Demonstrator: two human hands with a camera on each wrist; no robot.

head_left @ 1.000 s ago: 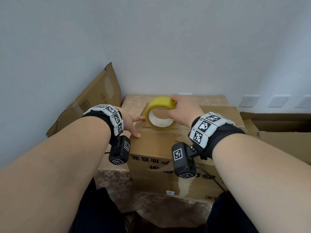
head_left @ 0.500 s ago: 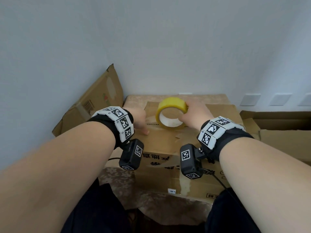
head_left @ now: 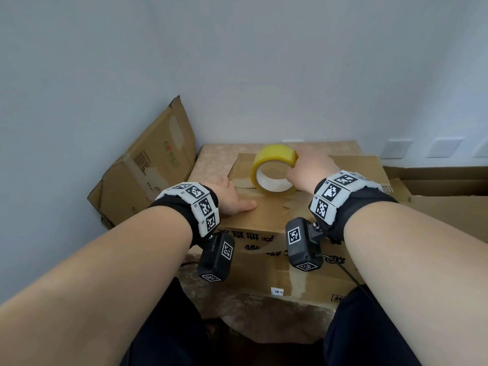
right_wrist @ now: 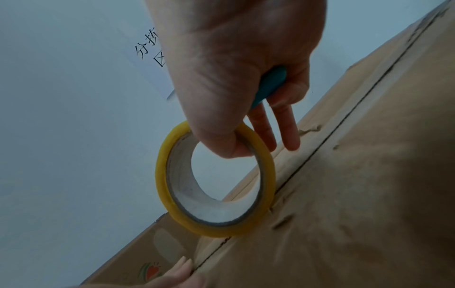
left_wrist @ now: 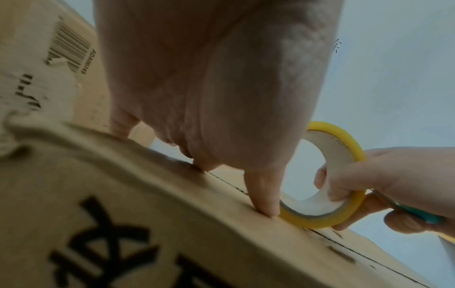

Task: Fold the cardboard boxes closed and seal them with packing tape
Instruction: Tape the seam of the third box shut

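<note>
A brown cardboard box with printed black characters sits in front of me, its top flaps folded shut along a centre seam. My right hand grips a yellow tape roll standing on edge on the seam, thumb inside the core. A teal-handled tool is tucked in the same palm. My left hand presses with straight fingers on the box top just left of the roll, its thumb down on the cardboard beside it.
A flattened cardboard box leans against the wall at the left. An open box stands at the right. The box rests on a table with a patterned beige cover. Wall sockets sit behind at the right.
My right hand has carried the tape roll a little to the right along the seam, away from the box's left edge. The left hand now lies flat on the box top.
</note>
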